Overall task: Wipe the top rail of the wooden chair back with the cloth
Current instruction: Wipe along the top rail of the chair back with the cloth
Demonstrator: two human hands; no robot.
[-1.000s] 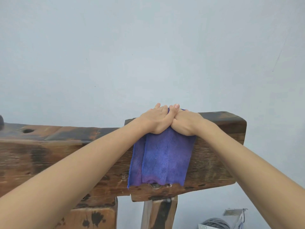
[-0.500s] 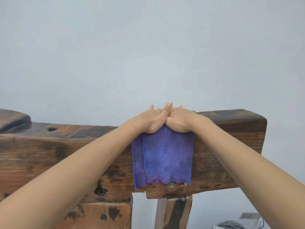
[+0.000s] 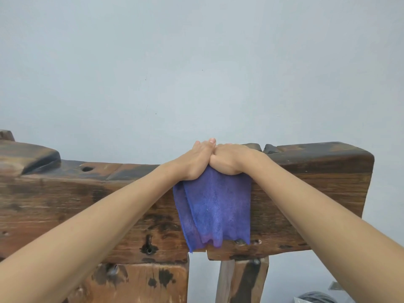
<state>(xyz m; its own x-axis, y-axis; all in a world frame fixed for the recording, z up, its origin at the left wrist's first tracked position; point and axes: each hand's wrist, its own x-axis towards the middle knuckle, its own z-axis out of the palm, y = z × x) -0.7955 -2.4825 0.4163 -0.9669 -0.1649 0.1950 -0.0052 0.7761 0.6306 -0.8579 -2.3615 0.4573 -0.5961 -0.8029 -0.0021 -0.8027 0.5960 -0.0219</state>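
No writing, label, brand or number can be read anywhere here: not on the dark, worn wooden rail (image 3: 317, 171), the purple-blue microfibre cloth (image 3: 216, 206), or the pale wall (image 3: 196, 62) beyond.

One view only, worn on the head; no second view is given, so nothing is shared. The scene is faced forward and slightly downward, straight at a pale wall (image 3: 196, 62) that fills the upper half of the frame. The top rail (image 3: 317, 162) of the wooden chair back is seen close up and nearly level, spanning the frame from 9 to 3 o'clock, with its upper face just visible. Both forearms are seen entering from 7 and 5 o'clock and meeting slightly past centre toward 6 o'clock. Wide-angle stretching is noted at the lower corners. Floor clutter is cut off at 5 o'clock.
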